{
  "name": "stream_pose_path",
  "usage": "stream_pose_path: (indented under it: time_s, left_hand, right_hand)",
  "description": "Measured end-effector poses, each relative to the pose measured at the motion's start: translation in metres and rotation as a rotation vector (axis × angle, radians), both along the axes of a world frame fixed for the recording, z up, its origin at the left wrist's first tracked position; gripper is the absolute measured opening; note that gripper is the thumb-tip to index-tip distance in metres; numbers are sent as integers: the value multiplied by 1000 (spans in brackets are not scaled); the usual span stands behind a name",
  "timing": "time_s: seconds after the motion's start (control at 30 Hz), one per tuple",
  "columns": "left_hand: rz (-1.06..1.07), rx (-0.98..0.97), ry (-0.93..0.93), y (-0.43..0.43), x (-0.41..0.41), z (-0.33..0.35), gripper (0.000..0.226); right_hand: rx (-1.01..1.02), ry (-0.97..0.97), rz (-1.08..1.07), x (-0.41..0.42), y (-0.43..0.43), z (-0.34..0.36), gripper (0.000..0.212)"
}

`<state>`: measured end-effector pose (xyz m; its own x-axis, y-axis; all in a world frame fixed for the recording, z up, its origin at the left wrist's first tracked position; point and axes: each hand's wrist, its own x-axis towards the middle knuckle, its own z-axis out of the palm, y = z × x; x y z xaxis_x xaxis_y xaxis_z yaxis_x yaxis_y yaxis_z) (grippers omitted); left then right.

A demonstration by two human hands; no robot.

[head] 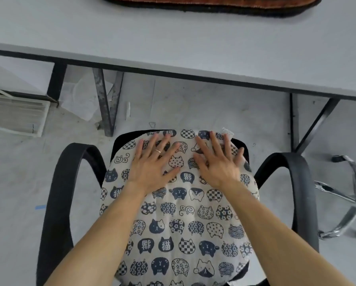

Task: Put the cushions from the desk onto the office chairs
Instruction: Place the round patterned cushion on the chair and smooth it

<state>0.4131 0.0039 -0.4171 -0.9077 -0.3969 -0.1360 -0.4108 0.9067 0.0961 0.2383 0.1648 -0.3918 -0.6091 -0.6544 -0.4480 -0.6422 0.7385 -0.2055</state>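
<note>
A cream cushion [179, 219] printed with dark blue cat faces lies flat on the seat of a black office chair [63, 195], between its two armrests. My left hand [154, 164] rests palm down on the cushion's far half, fingers spread, a ring on one finger. My right hand [216, 162] lies flat beside it, fingers apart, reaching the far right corner. Neither hand grips anything. A second cushion [210, 6], reddish-brown with a dark border, lies on the white desk [131, 38] at the top edge, only partly in view.
The desk's black metal legs [107, 102] stand just beyond the chair. A chrome chair base [350, 201] sits on the floor at the right. A white slatted object [16, 114] lies on the grey floor at the left.
</note>
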Motion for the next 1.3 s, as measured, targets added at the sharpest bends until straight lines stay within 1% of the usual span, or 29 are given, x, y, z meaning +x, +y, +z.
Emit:
stream_pose_path:
  time_s: [0.1, 0.17, 0.27, 0.33, 0.4, 0.47, 0.53, 0.57, 0.63, 0.67, 0.73, 0.8, 0.87, 0.93, 1.03, 1.13, 1.3]
  left_hand:
    - [15, -35, 134, -1, 1, -15, 84]
    - [15, -27, 156, -1, -1, -19, 83]
    - [33, -14, 63, 1, -1, -15, 84]
    - [48, -23, -40, 3, -4, -6, 83]
    - [76, -29, -103, 11, -5, 10, 80]
    - [135, 24, -95, 28, 4, 28, 76]
    - [239, 85, -90, 58, 24, 44, 74]
    - [304, 122, -115, 74, 35, 50, 75]
    - [416, 224, -211, 108, 62, 67, 81]
    - [424, 266, -286, 122, 74, 73, 86]
    - [289, 302, -456, 137, 97, 83, 102]
    - [154, 316, -584, 139, 118, 87, 120]
    - [125, 322, -686, 130, 133, 87, 133]
    - [88, 313, -740, 120, 139, 82, 136]
    - [54, 287, -765, 117, 139, 68, 140]
    - [46, 248, -795, 117, 138, 54, 144]
    - [39, 230, -839, 121, 137, 44, 145]
  right_hand:
    - [-22, 65, -39, -13, 12, -21, 65]
    - [-27, 90, -65, -11, 12, -28, 67]
    - [2, 83, -60, -9, 11, -25, 69]
    - [57, 60, -49, -9, 9, -17, 72]
    - [86, 56, -49, -2, 9, -3, 74]
    - [28, 55, -66, 17, 18, 16, 75]
    - [-28, 66, -83, 50, 39, 30, 76]
    - [-20, 49, -126, 69, 52, 35, 77]
    - [59, -26, -228, 110, 77, 47, 83]
    - [122, -53, -221, 128, 88, 49, 88]
    - [240, -105, -41, 155, 107, 54, 101]
    - [306, -161, 135, 163, 127, 53, 114]
    - [346, -158, 245, 157, 142, 47, 125]
    - [379, -189, 297, 145, 148, 41, 133]
    - [413, -180, 371, 136, 150, 28, 140]
    - [445, -161, 397, 137, 147, 13, 141]
    - [459, -156, 384, 139, 145, 9, 142]
